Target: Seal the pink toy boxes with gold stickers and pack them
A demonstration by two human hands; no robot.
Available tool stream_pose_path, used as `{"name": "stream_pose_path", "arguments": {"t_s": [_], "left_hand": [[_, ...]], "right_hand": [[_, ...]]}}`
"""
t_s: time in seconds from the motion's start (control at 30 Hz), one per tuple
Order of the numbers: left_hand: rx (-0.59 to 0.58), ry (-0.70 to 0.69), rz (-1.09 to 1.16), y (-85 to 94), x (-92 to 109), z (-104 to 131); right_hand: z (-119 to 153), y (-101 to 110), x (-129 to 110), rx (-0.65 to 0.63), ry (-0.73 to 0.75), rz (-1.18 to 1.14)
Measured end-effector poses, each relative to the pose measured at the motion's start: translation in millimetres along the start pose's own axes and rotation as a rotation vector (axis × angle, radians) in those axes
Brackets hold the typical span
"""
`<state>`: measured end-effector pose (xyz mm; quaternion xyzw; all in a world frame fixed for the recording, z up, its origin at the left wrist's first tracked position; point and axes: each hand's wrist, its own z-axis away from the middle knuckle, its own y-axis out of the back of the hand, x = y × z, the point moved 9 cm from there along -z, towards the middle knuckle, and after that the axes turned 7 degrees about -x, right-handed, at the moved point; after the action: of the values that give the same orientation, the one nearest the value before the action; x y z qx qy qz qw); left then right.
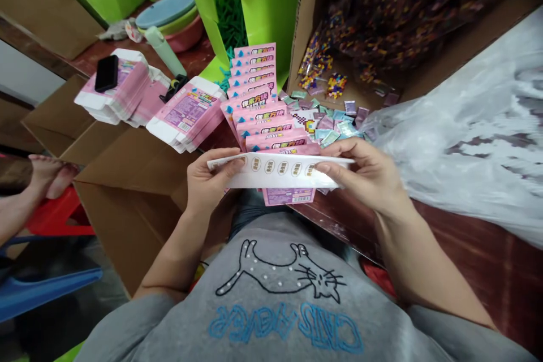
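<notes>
Stretched level between both hands is a white sticker strip [275, 176] with a row of round stickers printed in brown. My left hand [214, 174] pinches its left end, thumb on the printed side. The right end lies between the thumb and fingers of my right hand [365, 172]. Just behind the strip, a row of pink printed boxes [258, 102] leans back, overlapping one another. Below the strip shows the lower part of a pink box [289, 197] with a barcode. Small shiny sachets [331, 123] lie scattered beyond my right hand.
Flat pink cartons [184, 113] are stacked at the left, one pile bearing a black phone [106, 73]. A cardboard box [309, 22] of colourful bead bags stands at back right, near clear plastic sheeting [466, 130]. An open carton [123, 192] and another person's feet [51, 175] are left.
</notes>
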<state>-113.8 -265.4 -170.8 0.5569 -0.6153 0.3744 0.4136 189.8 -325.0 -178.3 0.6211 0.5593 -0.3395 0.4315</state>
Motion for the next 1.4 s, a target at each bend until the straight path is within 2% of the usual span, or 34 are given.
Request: {"name": "stream_pose_path", "arguments": {"t_s": [0.13, 0.23, 0.4, 0.5, 0.63, 0.7, 0.83, 0.97, 1.1, 1.2, 1.3, 1.4], "left_hand": [[0.102, 0.004, -0.01, 11.5, -7.8, -1.1], [0.09, 0.042, 0.011, 11.8, -15.8, -0.5], [0.049, 0.169, 0.065, 11.7, -29.5, 0.8], [0.068, 0.175, 0.084, 14.1, -27.8, -2.0], [0.096, 0.102, 0.052, 16.6, -18.8, -5.2], [0.067, 0.115, 0.049, 14.3, -20.0, -4.5], [0.006, 0.207, 0.08, 9.9, -30.2, -1.4], [0.014, 0.163, 0.071, 11.5, -24.6, -3.9], [-0.025, 0.109, 0.037, 8.5, -10.6, -9.4], [-0.021, 0.116, 0.021, 10.0, -5.2, -13.2], [-0.003, 0.157, -0.006, 14.5, -6.2, -15.1], [0.0, 0.199, -0.07, 19.5, -8.2, -14.8]], "right_hand": [[6.3, -8.3, 5.4, 0.024, -0.007, -0.079], [8.8, -9.7, 8.2, 0.057, -0.01, -0.032], [8.9, 1.2, 17.9, 0.229, -0.07, -0.033], [6.3, 4.4, 16.6, 0.297, -0.075, -0.002], [0.7, -2.8, 13.6, 0.223, -0.073, -0.039], [0.5, -5.4, 12.5, 0.186, -0.065, -0.033], [4.9, -2.6, 10.5, 0.193, -0.023, 0.038], [7.1, -3.2, 7.0, 0.164, 0.016, 0.069], [7.9, 2.5, 8.4, 0.249, -0.05, 0.075], [4.5, 1.1, 8.4, 0.263, -0.062, 0.086], [-0.2, 1.0, 13.7, 0.224, -0.104, 0.076], [-3.2, 6.1, 17.2, 0.129, -0.169, 0.041]]}}
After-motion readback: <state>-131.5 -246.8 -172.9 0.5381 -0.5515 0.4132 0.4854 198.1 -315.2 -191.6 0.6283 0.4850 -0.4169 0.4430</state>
